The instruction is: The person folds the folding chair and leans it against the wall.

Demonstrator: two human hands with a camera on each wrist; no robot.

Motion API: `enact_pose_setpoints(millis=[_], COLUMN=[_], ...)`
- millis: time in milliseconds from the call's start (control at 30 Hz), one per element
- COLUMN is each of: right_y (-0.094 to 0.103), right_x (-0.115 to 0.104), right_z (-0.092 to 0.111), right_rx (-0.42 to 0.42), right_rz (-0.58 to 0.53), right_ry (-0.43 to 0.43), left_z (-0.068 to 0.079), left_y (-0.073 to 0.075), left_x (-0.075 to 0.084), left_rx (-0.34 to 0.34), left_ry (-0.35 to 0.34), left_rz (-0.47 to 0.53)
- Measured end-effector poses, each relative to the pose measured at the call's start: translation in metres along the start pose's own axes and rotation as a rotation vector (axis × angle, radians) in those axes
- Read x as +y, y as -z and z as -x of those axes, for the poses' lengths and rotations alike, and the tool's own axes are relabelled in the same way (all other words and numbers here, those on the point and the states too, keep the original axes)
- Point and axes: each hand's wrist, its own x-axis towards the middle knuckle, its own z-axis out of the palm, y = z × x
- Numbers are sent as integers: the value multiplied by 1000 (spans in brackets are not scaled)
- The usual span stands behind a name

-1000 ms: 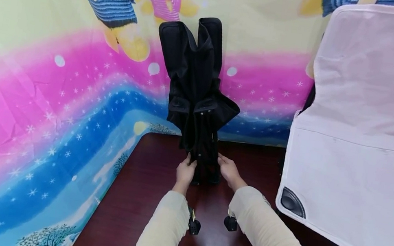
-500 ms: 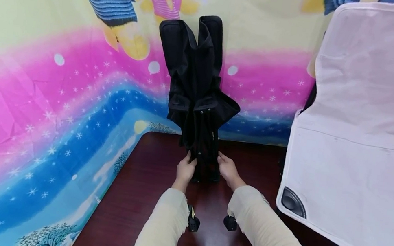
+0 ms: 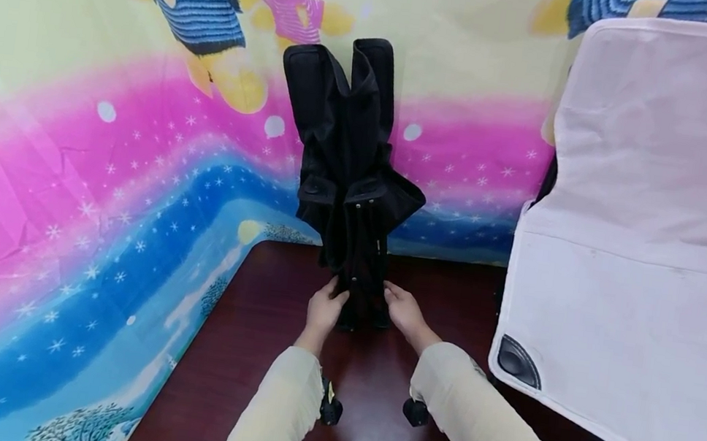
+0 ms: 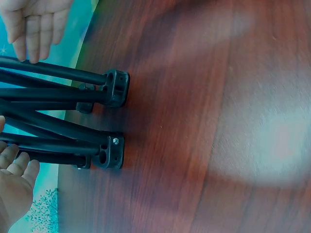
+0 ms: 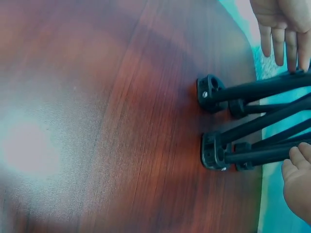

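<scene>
A folded black camping chair [image 3: 343,146] stands upright at the far part of the table, its loose fabric drooping around the frame. Its tubular legs [image 4: 58,124] end in black plastic feet [image 5: 213,151] low over the tabletop. My left hand [image 3: 324,310] is at the left side of the lower legs, fingers extended against a tube, thumb toward the front. On the opposite side, my right hand [image 3: 407,312] touches the legs with straight fingertips. Both wrist views show the palms facing the tubes, with the legs between the hands.
A dark red-brown wooden table [image 3: 270,357] lies beneath. Behind it hangs a colourful cartoon cloth [image 3: 69,163]. A large white fabric panel [image 3: 639,322] with a black corner piece stands close on the right. Small black devices [image 3: 331,403] hang under both wrists.
Both hands stay at the chair's lower legs. The left forearm has shifted slightly left, and the whole view has moved a little. The chair keeps its upright pose.
</scene>
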Motion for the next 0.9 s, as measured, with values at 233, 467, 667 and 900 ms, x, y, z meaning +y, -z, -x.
enact_pose_setpoints(millis=[233,467,667,900], right_y=[1,0,-2,1], right_x=[-4,-7,-14,-24], right_z=[13,29,46,63], right_rx=[24,73,106,131], right_rz=[25,54,106,108], right_ry=[13,41,88,111], left_z=[10,26,38,48], left_y=[2,12,22,28], left_x=[-8,-3,3,9], left_rx=[6,-14,-49,-66], left_ry=[-69,-74,-40,-83], left_rz=[103,118,80,15])
